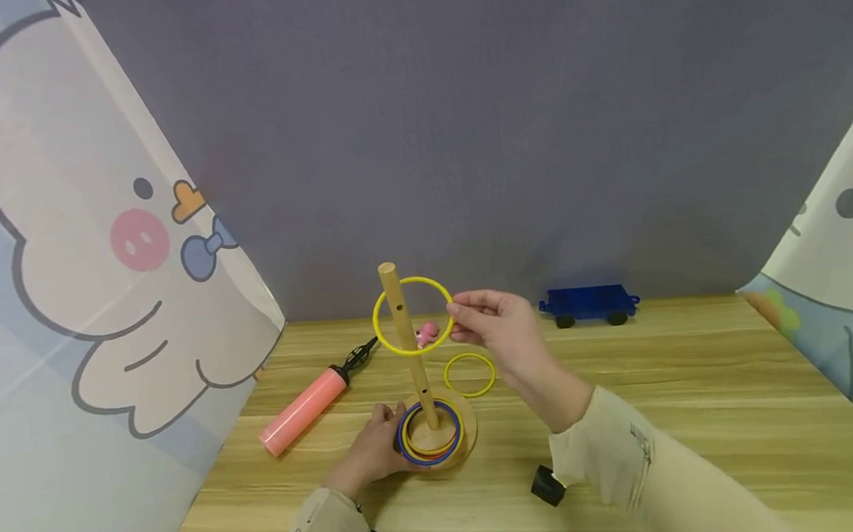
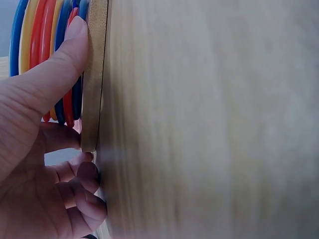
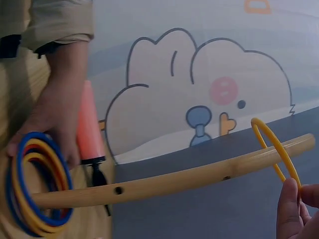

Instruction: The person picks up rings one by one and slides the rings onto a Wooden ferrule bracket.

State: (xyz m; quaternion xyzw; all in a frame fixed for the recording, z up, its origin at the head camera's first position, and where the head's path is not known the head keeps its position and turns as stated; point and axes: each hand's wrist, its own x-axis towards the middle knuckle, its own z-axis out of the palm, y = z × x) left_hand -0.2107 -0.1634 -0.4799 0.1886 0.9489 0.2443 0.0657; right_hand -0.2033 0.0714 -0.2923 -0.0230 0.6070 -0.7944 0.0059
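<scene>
A wooden ring-toss stand [image 1: 419, 375] has a round base [image 1: 469, 430] and an upright post with dark holes. Several blue, yellow and red rings [image 3: 37, 144] lie stacked around the foot of the post. My right hand [image 1: 503, 335] pinches a yellow ring [image 1: 379, 330] between thumb and fingertips. In the right wrist view that ring encircles the post just below its top, tilted. Low on the left, my left hand [image 1: 377, 449] grips the base's edge. Its thumb [image 2: 65, 59] lies along the stacked rings, with the other fingers curled by the base's rim.
A second yellow ring [image 1: 492, 369] lies flat on the wooden table behind the stand. Left of it rests a pink hand pump [image 1: 306, 411] with a black end. A small pink toy [image 1: 427, 331] sits behind the post. A blue toy wagon [image 1: 587, 303] stands by the grey back curtain.
</scene>
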